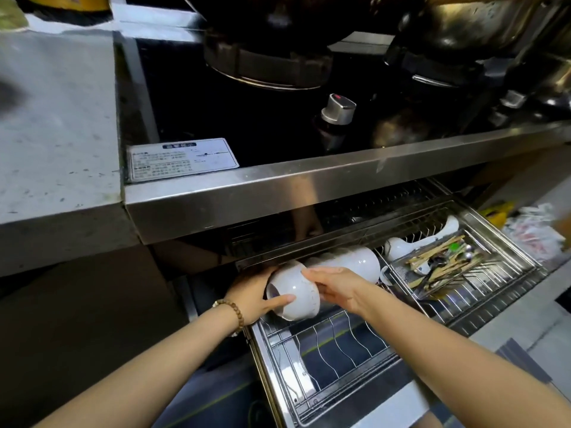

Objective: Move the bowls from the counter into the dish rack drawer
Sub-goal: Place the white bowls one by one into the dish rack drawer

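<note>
A white bowl (295, 290) lies on its side at the left end of the pulled-out dish rack drawer (336, 344). My left hand (253, 296) grips it from the left, thumb across its foot. My right hand (336, 287) holds its right side with fingers over the top. Directly behind it, a row of white bowls (355, 261) stands on edge in the wire rack, reaching toward the middle of the drawer.
A wire cutlery basket (445, 267) with chopsticks and spoons sits in the drawer's right half, white ladles (411, 242) behind it. The steel stove edge (309, 189) overhangs the drawer. Woks (278, 41) sit on the burners. A grey counter (55, 134) lies at left.
</note>
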Tool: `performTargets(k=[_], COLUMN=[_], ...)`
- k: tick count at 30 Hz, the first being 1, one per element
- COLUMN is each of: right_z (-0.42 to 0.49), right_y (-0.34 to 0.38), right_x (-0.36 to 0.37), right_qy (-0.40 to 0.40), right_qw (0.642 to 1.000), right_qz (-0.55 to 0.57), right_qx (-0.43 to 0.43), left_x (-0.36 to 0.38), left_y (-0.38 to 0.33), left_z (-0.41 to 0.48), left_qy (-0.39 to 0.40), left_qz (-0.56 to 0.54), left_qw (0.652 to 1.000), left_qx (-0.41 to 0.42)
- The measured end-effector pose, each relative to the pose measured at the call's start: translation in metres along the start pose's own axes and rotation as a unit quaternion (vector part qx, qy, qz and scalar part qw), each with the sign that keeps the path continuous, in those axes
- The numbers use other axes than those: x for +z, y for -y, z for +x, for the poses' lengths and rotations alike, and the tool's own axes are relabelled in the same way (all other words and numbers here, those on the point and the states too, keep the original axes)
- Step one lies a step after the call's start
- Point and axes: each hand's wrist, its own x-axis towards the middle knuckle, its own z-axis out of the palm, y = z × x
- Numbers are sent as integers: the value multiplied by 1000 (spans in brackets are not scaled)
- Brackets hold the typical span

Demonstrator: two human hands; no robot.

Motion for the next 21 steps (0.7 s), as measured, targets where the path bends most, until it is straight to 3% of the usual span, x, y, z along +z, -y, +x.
performTargets(k=[7, 12, 21], right_z=[13, 20, 23], right_y=[-15, -25, -24], right_x=[-1, -2, -9], right_qy=[-10, -38, -59], right_qw=[999, 998, 998], right_qz=[44, 41, 7], right_qx=[7, 10, -12], left_x=[9, 12, 11], left_y=[0, -1, -6], left_z=[17, 26, 33], left_qy=[9, 63, 68], left_qz=[133, 130, 121], left_qw=[991, 989, 989], left_qx=[-14, -36, -59])
